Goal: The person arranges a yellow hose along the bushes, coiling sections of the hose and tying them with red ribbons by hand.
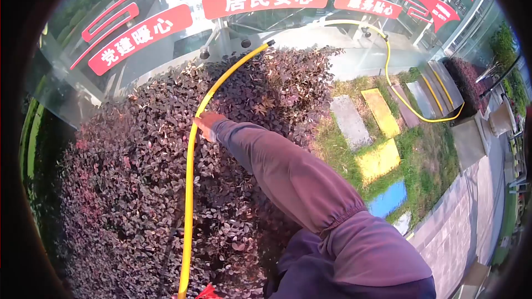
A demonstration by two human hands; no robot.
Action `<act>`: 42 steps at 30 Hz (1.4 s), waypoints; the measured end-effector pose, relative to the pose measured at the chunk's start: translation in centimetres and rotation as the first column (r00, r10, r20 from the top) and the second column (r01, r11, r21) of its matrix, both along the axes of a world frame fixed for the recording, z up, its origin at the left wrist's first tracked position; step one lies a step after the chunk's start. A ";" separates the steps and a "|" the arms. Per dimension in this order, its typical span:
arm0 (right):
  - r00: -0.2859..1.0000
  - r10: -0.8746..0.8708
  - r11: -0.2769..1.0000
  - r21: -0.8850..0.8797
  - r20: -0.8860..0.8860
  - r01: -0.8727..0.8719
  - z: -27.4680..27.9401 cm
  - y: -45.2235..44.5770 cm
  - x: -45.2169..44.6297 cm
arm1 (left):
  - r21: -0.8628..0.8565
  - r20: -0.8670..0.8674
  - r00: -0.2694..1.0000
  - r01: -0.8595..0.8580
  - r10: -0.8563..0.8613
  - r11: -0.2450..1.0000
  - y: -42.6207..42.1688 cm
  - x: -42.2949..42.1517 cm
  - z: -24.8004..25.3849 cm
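A yellow hose [190, 199] runs up over a hedge of dark purple leaves [122, 188], from the bottom edge of the view to a dark tip just below a glass wall. My right hand [207, 124] is closed round this hose about midway along its visible length, with the arm in a greyish purple sleeve reaching in from the lower right. A small red thing [208, 292] shows beside the hose at the bottom edge; its kind is unclear. My left hand is out of view.
The glass wall [166, 0] behind the hedge bears red signs [266, 1]. Another stretch of yellow hose [388, 58] curves past grey steps [435, 91]. Grey, yellow and blue slabs [388, 199] lie in grass, beside a paved path [449, 232] at right.
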State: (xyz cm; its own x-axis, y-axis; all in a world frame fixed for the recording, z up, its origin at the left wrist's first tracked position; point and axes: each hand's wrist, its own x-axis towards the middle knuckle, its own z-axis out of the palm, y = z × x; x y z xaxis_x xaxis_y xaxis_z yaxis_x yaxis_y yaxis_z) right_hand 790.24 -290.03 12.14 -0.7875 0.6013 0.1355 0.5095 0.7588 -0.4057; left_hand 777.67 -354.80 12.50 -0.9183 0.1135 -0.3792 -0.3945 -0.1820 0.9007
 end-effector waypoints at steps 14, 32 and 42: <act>0.821 0.088 0.672 -0.642 0.564 0.369 -22.9 -27.8 41.1 | 0.416 0.208 0.910 0.248 -0.358 0.875 7.0 -16.4 -13.9; 0.986 0.043 0.629 -0.771 0.160 0.098 -14.7 -21.1 31.1 | 0.452 0.325 0.806 0.327 -0.495 0.830 31.4 16.4 -1.1; 0.849 -0.371 -0.298 -0.914 0.377 0.276 -13.3 -21.1 21.0 | 0.353 0.693 0.677 -0.019 -0.248 0.935 10.6 20.4 -20.4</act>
State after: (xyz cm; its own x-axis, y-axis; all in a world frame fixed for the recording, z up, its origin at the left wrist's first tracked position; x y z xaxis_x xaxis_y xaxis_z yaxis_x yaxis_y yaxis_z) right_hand 811.27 -311.13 -1.16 -0.4410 0.2322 -0.8669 0.4590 -0.7717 -0.4402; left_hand 798.08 -344.24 -7.92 -0.3443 0.4296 -0.8348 -0.9265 -0.2991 0.2282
